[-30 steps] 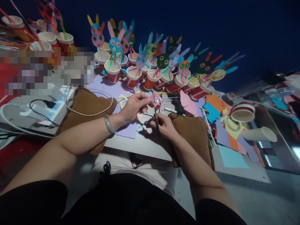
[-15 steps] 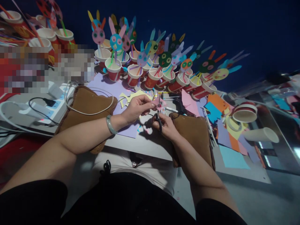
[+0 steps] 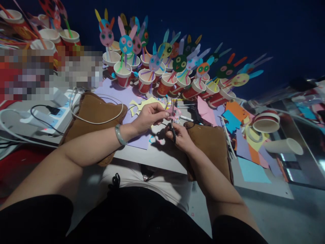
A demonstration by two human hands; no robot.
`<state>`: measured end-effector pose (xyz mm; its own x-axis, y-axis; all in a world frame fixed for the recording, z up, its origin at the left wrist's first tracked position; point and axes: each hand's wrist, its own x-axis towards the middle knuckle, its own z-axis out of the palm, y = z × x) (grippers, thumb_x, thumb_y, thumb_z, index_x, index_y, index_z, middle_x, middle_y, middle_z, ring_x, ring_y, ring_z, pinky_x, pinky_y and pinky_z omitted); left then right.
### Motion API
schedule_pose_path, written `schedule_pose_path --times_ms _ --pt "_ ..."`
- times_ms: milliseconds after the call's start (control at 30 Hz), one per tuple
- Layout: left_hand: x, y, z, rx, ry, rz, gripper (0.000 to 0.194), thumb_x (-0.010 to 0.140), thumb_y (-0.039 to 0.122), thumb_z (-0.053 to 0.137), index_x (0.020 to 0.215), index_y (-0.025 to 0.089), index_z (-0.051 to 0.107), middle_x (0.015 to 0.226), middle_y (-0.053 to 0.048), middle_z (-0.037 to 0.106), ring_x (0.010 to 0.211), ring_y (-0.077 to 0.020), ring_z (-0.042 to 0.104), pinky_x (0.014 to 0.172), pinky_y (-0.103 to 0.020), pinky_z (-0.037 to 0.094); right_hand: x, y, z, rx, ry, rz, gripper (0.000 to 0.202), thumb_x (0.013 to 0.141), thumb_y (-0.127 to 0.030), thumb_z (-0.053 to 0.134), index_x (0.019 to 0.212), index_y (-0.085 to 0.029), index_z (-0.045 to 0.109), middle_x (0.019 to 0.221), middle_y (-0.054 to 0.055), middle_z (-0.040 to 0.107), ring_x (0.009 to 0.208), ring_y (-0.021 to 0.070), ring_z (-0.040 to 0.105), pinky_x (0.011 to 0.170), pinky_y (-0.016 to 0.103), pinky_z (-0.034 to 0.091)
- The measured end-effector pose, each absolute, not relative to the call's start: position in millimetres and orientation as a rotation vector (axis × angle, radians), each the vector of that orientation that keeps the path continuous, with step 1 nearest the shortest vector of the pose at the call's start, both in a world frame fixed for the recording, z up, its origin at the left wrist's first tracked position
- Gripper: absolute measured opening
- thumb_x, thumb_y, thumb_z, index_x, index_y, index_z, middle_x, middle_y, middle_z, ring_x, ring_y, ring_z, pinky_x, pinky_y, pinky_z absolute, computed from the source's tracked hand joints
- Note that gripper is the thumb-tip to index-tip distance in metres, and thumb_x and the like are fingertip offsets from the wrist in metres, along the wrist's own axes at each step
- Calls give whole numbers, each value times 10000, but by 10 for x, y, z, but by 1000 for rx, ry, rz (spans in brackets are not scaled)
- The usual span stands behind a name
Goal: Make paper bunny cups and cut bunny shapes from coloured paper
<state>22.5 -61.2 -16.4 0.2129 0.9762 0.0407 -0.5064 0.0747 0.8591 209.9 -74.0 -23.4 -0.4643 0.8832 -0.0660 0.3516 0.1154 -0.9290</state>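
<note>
Between the fingertips of my left hand (image 3: 152,117) is a small piece of pink paper (image 3: 177,111). My right hand (image 3: 179,136) is closed round the dark handles of a pair of scissors (image 3: 173,127). The blades point away from me and meet the pink paper; whether they are parted is too small to tell. Below and behind the hands lie a purple sheet (image 3: 138,140) and yellow paper scraps (image 3: 149,101). Small cut bits are on the white table (image 3: 152,157) between the hands.
Red paper cups (image 3: 144,84) with paper rabbit heads stand along the back. Brown cushions (image 3: 98,110) flank the hands. A white power strip (image 3: 59,118) with cables is at left. Coloured paper (image 3: 232,120), a tape roll and a fallen cup (image 3: 284,146) lie at right.
The pink paper has turned slightly at the scissor blades. Both hands keep nearly the same place and the same hold.
</note>
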Motion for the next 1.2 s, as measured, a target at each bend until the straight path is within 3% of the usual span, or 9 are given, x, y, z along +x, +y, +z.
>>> schedule_pose_path --times_ms 967,1200 --pt "185 -603 -140 958 691 1249 387 697 431 897 719 169 613 602 23 630 468 -41 457 448 -204 297 2101 -727 -232 -1192 -1905 1301 650 700 -840 715 650 -222 517 595 -30 477 590 120 388 597 303 370" --pt "182 -593 -126 942 662 1282 400 691 432 892 693 181 581 545 56 555 451 -41 443 450 -206 299 2092 -726 -206 -1195 -1899 1320 609 704 -788 743 647 -224 519 599 -24 491 589 122 394 595 302 377"
